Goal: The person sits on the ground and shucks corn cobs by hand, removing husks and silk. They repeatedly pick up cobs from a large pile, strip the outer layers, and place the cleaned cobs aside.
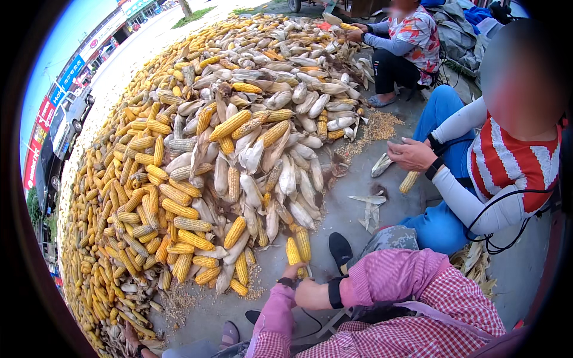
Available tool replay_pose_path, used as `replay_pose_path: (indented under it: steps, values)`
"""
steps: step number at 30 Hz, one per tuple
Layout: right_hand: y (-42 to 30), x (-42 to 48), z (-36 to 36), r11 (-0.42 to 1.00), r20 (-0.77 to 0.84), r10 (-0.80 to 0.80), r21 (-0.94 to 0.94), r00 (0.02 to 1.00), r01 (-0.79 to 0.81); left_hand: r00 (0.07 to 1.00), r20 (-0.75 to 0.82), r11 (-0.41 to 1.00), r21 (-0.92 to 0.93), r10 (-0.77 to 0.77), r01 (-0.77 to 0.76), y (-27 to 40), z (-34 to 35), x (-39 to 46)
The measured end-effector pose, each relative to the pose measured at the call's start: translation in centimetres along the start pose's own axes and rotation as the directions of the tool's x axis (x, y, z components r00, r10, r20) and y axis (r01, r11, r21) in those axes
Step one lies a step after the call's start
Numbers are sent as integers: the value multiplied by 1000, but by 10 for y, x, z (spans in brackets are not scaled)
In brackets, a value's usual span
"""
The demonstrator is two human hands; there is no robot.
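My left hand (293,271), with a dark band at its wrist, is closed around the lower end of a bare yellow corn cob (292,251). A second yellow cob (303,244) lies right alongside it, and I cannot tell whether it is held or rests on the floor. My right hand (306,286) is bent close beside the left one, near the cobs' lower ends. A thin pale strip (309,271) shows just above its fingers; whether they grip it is unclear. Before me spreads a large heap of corn cobs (183,208), with several still in dry husks (250,192).
At right, a seated person's hands (412,154) hold a partly husked cob (409,182). Farther back another person (405,49) squats by the heap, holding corn. Someone's hand (131,336) reaches in at lower left. Loose kernels (181,308) and husk scraps (370,210) lie on the concrete.
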State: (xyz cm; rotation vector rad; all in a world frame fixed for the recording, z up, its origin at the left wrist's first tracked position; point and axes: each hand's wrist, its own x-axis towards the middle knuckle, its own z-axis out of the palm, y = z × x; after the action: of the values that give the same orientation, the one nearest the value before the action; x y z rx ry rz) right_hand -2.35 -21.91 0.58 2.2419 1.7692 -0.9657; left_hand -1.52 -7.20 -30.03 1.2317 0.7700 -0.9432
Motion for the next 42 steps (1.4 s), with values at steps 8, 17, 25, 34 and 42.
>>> replay_pose_path:
  steps: [8,17,25,34,42]
  values:
    - [31,2,-29,944,-327,330,127,886,-305,918,59,747,-602,393,-281,-3,14,-152]
    - [36,4,-60,662,-544,602,749,585,16,660,-50,438,-711,750,-551,84,20,-247]
    - [38,23,-57,288,-475,671,875,570,390,680,-101,567,-471,727,-676,114,27,-300]
    - [54,22,-58,-321,-325,642,709,695,628,636,-26,635,97,771,-766,117,64,-316]
    - [71,5,-78,-601,-168,678,435,716,671,615,-166,623,398,771,-673,48,54,-274]
